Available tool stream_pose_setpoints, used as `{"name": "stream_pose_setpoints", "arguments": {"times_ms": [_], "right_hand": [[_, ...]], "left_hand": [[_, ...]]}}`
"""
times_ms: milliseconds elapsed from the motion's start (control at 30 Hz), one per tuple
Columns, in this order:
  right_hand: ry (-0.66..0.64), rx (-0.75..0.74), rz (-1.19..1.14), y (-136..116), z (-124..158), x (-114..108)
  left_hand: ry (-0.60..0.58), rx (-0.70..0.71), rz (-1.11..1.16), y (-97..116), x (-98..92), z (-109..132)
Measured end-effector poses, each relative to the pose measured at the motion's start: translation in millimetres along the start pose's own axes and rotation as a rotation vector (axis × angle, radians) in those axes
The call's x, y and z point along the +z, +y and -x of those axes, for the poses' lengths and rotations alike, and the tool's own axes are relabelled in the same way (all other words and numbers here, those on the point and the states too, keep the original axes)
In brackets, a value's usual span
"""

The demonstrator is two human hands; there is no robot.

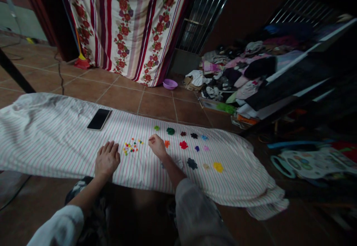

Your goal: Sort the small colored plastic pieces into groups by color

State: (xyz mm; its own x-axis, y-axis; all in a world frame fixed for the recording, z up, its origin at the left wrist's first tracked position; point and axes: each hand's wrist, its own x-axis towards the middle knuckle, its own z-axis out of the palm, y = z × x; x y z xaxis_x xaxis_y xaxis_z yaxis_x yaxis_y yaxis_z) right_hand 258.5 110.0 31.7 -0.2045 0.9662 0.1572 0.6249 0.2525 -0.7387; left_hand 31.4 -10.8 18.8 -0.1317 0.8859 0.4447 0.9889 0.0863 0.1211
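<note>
Beads: a loose scatter of small mixed-colour beads [131,146] lay on the striped cloth [50,138], between the two hands.
Beads, axis: the scatter ran long from about 8 o'clock to 2 o'clock, its far end towards the right fingertips.
Left hand: the left hand [107,158] lay flat, palm down, on the cloth. Its fingers were spread a little and pointed to 12 o'clock. It gripped nothing, and the beads were just beside it at 2 o'clock.
Right hand: the right hand [157,146] rested on the cloth at 3 o'clock of the beads. Thumb and forefinger were pinched together, pointing to 10 o'clock. Whether a bead sat between them was too small to tell.
Piles: single-colour piles [183,145] fanned from 12 to 4 o'clock of the right hand, each apart from the next.
Phone: a dark phone [98,119] lay face up at about 12 o'clock of the left hand, with its long axis towards 1 o'clock.
Floor: a purple bowl [170,84] stood on the tiles, well beyond the cloth.
</note>
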Motion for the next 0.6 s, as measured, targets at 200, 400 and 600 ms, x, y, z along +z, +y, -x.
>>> {"name": "stream_pose_setpoints", "arguments": {"times_ms": [200,400,600], "right_hand": [[0.095,0.010,0.039,19.4,-1.8,-27.5],[0.183,0.063,0.060,43.3,-9.1,-62.9],[0.291,0.177,0.138,67.9,-20.8,-99.5]], "left_hand": [[0.000,0.012,-0.013,-0.2,0.7,0.0],[-0.005,-0.016,0.047,-0.7,2.2,-0.3],[-0.011,-0.006,0.057,-1.8,3.2,-0.2]]}}
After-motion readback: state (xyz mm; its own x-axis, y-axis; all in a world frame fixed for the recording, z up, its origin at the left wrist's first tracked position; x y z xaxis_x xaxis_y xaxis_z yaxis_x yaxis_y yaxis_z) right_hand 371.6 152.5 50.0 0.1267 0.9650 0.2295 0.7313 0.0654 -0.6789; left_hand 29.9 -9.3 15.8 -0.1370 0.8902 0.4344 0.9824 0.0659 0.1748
